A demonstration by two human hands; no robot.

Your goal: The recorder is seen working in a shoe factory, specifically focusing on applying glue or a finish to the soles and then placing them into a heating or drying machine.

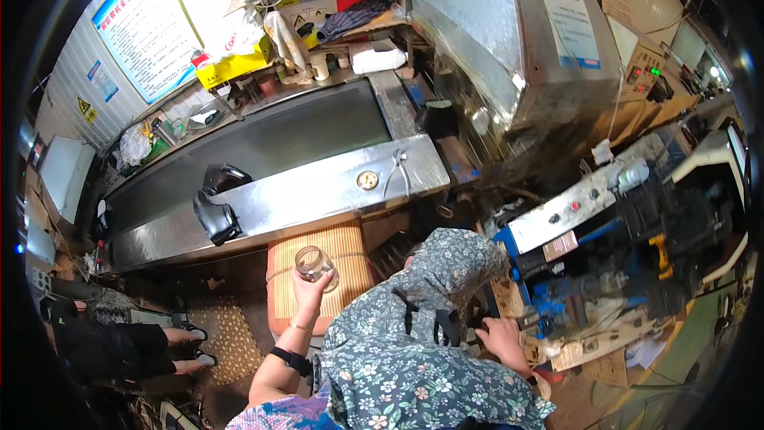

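Left hand (309,293) has fingers wrapped round glass jar (317,263) over striped mat (348,248); right hand (506,341) near machine (585,279), fingers bent, can't tell hold.

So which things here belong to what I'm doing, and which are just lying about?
Seemingly part of the job:
clear glass, held in your left hand
possibly the ribbed mat below it

Seemingly just lying about:
yellow box
dark patterned cloth on the shelf
black item on the metal ledge

A clear glass jar (328,268), round and see-through, is up in the left grip (310,293)! There it is, over the striped mat (347,251).
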